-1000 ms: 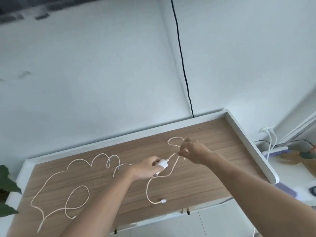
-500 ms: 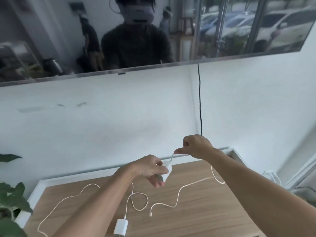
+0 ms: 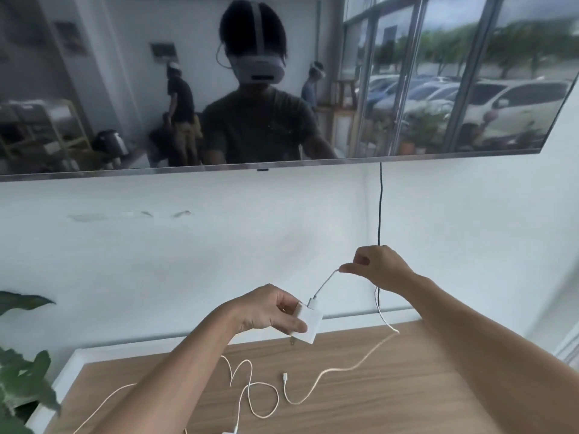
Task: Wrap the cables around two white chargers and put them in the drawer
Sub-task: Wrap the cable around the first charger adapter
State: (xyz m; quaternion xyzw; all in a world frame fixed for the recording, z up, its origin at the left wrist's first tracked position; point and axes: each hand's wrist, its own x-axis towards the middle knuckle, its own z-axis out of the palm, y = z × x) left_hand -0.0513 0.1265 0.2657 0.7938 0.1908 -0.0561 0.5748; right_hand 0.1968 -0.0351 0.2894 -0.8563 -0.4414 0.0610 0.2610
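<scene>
Above the wooden surface (image 3: 391, 386) with its raised white rim, a small white square charger block (image 3: 308, 322) is being held up in the air by the left hand (image 3: 266, 311). The fingers (image 3: 294, 324) of that hand are being kept curled round the block, with the thumb lying across its near face, and a metal prong is being shown at the block's lower edge. A thin white cable (image 3: 326, 285) is being led upward from a plug at the block's top corner to the right hand (image 3: 379, 267), where it is being pinched between thumb and forefinger tips pressed together, the other fingers being kept folded into the palm. Past that pinch the same cable is being let down behind the right forearm, across the surface in a loose wave, and is being ended in a small connector (image 3: 285, 376) lying flat on the wood. Nearer the bottom edge, a second white cable (image 3: 250, 389) is being left in loops on the surface, and it is being run down to a second white charger (image 3: 230, 431), only the top of which is being shown at the frame's edge. No drawer is being shown. On the white wall a large dark screen (image 3: 94, 89) is being seen, with a black cord (image 3: 380, 208) hanging beneath it. Green plant leaves (image 3: 22, 380) are being shown at the left.
</scene>
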